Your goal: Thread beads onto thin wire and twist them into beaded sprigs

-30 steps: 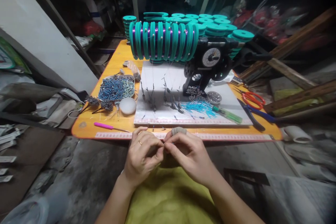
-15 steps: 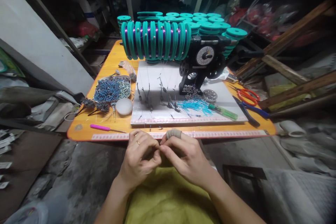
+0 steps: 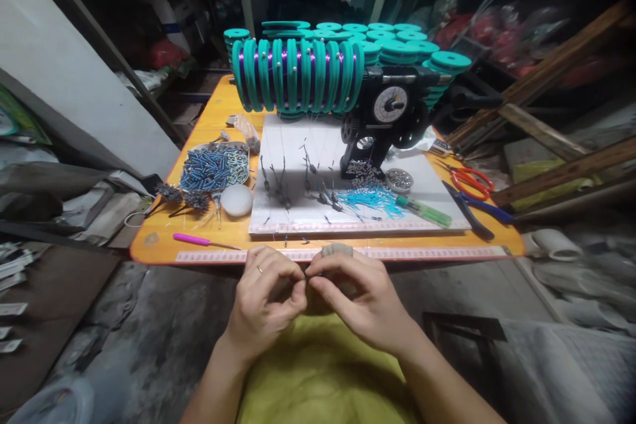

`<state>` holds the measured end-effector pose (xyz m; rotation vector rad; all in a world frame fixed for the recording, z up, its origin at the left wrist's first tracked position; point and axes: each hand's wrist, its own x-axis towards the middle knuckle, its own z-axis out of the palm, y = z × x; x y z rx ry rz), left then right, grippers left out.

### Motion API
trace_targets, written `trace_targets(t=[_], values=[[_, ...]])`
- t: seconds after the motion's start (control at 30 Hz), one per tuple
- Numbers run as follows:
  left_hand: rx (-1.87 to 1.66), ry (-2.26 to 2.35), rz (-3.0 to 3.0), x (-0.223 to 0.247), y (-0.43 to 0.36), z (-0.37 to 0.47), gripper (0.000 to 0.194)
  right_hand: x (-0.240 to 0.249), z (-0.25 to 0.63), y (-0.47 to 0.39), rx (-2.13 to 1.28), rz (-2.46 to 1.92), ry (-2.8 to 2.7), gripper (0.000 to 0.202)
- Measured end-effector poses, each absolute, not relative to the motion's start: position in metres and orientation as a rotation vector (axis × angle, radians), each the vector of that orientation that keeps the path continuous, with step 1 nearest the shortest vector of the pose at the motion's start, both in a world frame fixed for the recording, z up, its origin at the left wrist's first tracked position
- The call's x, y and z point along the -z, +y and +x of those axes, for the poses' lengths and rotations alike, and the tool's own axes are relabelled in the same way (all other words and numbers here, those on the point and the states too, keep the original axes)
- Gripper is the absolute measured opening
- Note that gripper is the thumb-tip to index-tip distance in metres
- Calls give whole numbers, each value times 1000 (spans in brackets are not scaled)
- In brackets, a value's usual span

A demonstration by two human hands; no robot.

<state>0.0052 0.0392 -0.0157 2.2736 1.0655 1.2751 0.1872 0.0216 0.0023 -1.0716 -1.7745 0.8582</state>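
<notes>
My left hand (image 3: 268,288), with a ring on one finger, is closed in a pinch at the front edge of the table. My right hand (image 3: 365,295) faces it, fingertips almost touching, with a grey wrap (image 3: 338,250) around one finger. A tiny dark piece shows between the fingertips of both hands, too small to name. Just beyond them, thin lines run down from a row of turquoise spools (image 3: 298,76) wound with purple line to dark small weights (image 3: 283,195) on a white board (image 3: 318,139).
The spools sit on a black winding machine (image 3: 385,109) with a dial. On the left are a tray of blue tubes (image 3: 211,169), a white dome (image 3: 236,201) and a pink-handled needle tool (image 3: 191,239). Orange-handled pliers (image 3: 472,179), blue-handled pliers (image 3: 487,207) and a green tool (image 3: 424,211) lie right.
My right thumb and index finger have parted slightly and shifted right, so the dark piece between the fingertips shows more. My left hand keeps its pinch.
</notes>
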Motion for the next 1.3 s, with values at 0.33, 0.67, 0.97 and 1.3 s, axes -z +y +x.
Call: trace_targets(t=[0.33, 0.67, 0.97, 1.3], values=[[-1357, 1017, 1974, 26, 34, 6, 15, 5, 183, 21, -1085, -1058, -1557, 6], [-1373, 1014, 1862, 24, 29, 12, 20, 9, 170, 24, -1457, -834, -1111, 3], [-1301, 1061, 1918, 15, 28, 12, 18, 10, 170, 25, -1435, -834, -1158, 3], [-1275, 1151, 1983, 8, 26, 14, 17, 11, 172, 24, -1329, -874, -1219, 6]])
